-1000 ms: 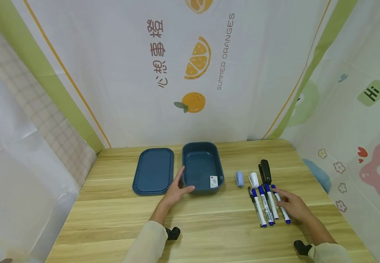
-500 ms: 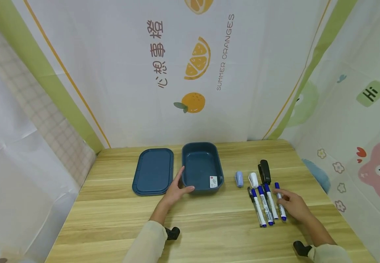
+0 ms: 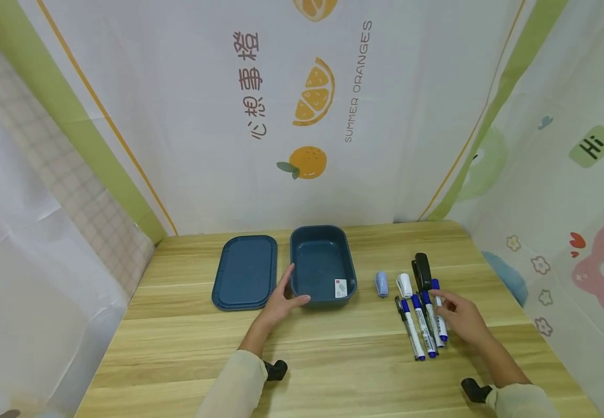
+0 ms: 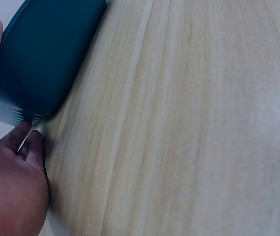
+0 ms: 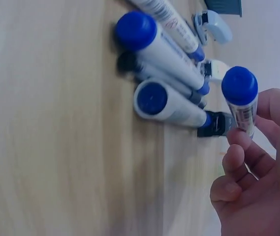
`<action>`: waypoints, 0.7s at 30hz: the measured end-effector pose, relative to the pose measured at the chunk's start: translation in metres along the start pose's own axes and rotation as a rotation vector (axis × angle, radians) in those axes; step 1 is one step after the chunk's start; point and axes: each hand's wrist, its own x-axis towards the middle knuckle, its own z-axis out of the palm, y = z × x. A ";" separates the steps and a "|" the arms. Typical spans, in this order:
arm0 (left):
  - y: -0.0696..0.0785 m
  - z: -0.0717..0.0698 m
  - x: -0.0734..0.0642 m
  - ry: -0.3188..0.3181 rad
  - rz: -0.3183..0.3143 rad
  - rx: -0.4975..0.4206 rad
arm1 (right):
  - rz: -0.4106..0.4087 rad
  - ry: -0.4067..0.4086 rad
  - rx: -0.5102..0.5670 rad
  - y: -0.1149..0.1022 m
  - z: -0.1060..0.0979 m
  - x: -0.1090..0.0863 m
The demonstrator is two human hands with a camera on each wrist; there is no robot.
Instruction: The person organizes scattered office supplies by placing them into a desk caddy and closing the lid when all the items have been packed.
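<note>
Blue box [image 3: 325, 261]: open-topped on the wooden desk [image 3: 333, 360], lid [image 3: 246, 273] lying flat just left of it; the head view alone shows its inside and the white label [image 3: 340, 288] by its near right corner.
Left grip [image 3: 279, 303]: spread wide, grasping nothing, touching the blue box at its near left corner.
Left wrist view: shows the outer wall and the ribs low at the corner, fingertips close by, which the head view hides.
Right grip [image 3: 460, 316]: well right of the blue box, closed in a pinch of thumb and fingertips on one marker.
Held marker [image 3: 441, 326]: white with blue ends, well right of the blue box and nearer the person; from above it overlaps its neighbour, while the right wrist view shows a gap between them and one blue end facing out, seemingly raised off the desk.
Other markers [image 3: 412, 331]: three, with thin pens among them, between the blue box and the held marker.
Staplers: right of the blue box, pale blue stapler [image 3: 381, 283] nearest, then white stapler [image 3: 404, 284], then black stapler [image 3: 421, 270].
</note>
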 end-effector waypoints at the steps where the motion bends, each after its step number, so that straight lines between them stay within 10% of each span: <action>1: 0.002 -0.001 0.000 -0.006 0.000 -0.004 | -0.008 0.003 0.008 -0.001 0.000 0.001; 8: 0.028 -0.005 -0.011 -0.048 0.009 -0.005 | -0.043 0.015 0.051 -0.008 0.004 0.006; 21: 0.031 -0.003 -0.015 -0.024 -0.004 -0.001 | -0.040 0.016 0.078 -0.016 0.013 0.010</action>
